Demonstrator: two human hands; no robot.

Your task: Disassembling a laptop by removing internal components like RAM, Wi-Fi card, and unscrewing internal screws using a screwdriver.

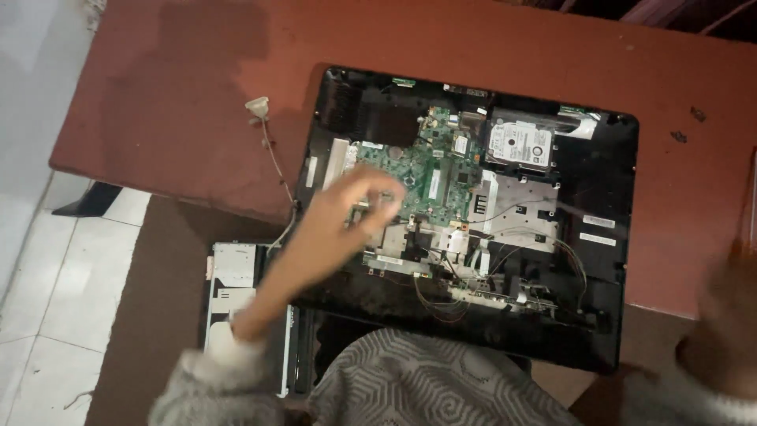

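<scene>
So the opened laptop base (473,213) lies on the reddish-brown table (181,102), its near edge hanging a bit over the table's near side. The green motherboard (426,170) sits left of centre inside it, with the hard drive (520,144) at the far right of the board and a silver metal plate (516,209) just beside it. The left hand (355,209) is blurred over the near-left corner of the motherboard, fingers loosely curled; honestly I can't tell if it's pinching anything or just touching the board. The right hand (729,323) is a blur at the near right, off the laptop, and I can't tell its grip either.

What worries me: thin loose wires (441,296) run along the near side of the chassis, so a quick swipe could snag one and yank a connector. Bare fingers on the board risk static too. Also the optical drive (236,296) sits on the lower surface at the near left under the forearm, where an elbow could knock it to the tiled floor (47,260)
</scene>
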